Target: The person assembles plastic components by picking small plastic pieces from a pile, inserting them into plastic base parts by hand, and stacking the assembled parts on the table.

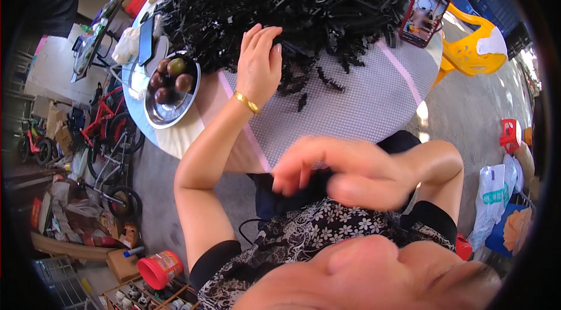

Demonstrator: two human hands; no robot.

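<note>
Black strip pile (304, 6): lying heaped across the upper middle of the frame, scattering loose pieces along its lower edge.
Left hand (260, 59): overlapping the pile's lower edge, upper middle; pointing slightly bent, extended fingers up-frame, with the thumb just beside; cannot tell whether touching or pinching any strip.
Gold bangle (246, 102): circling the left wrist.
Right hand (350, 172): hovering at lower middle, well apart from the pile; showing blurred, pointing partly bent fingers left; cannot tell whether gripping anything.
Round table (350, 111): supporting the pile, wearing a patterned, pink-striped cover.
Metal dish (166, 116): sitting upper left, near the pile, holding dark round fruits (184, 82).
Flat smartphone (146, 41): lying upper left, above the dish.
Upright smartphone (425, 13): standing tilted upper right, showing a lit screen.
Yellow plastic chair (464, 50): standing upper right, beside the table.
Red bucket (153, 275): sitting tilted, lower left.
</note>
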